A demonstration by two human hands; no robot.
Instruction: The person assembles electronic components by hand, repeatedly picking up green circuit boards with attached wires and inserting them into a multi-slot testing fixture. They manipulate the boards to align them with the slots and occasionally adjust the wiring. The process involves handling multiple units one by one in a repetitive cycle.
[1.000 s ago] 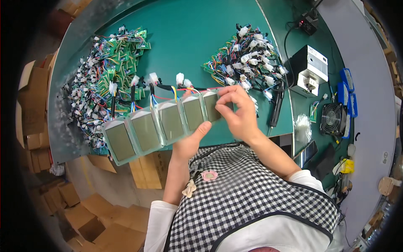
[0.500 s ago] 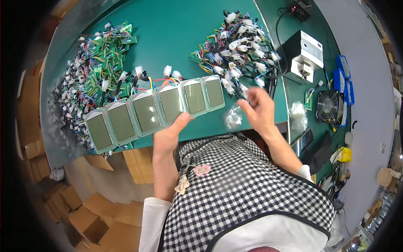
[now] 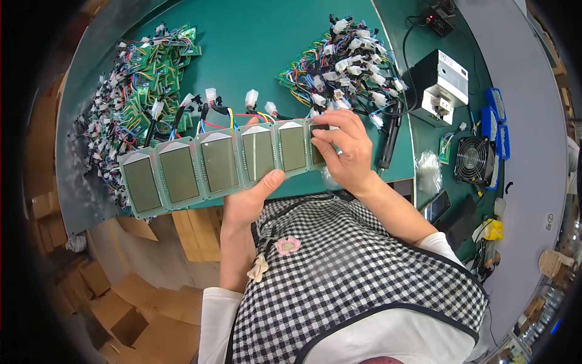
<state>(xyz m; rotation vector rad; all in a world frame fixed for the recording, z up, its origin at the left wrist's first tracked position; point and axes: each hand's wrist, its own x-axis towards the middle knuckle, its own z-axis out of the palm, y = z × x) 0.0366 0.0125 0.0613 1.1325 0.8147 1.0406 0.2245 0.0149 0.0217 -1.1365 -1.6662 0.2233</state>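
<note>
A long strip of joined display boards, with several grey screens in green frames, is held tilted above the table's front edge. My left hand grips it from below, thumb on the front near the middle and fingers behind. My right hand is closed at the strip's right end, thumb and fingers pinching by the last screen; a small dark piece shows at the fingertips, too small to name. Coloured wires with white connectors stick up behind the strip. White triangular tabs top most screens. Behind my right hand, clear crumpled plastic is mostly hidden.
On the green table lie a left heap of wired circuit boards and a right heap of wire harnesses. A black pen-shaped tool, white-and-black box, fan, phone and blue bins stand rightward.
My right hand has moved left from beside the harness heap onto the strip's right end. The strip has shifted slightly and tilts a little less, still in my left hand.
</note>
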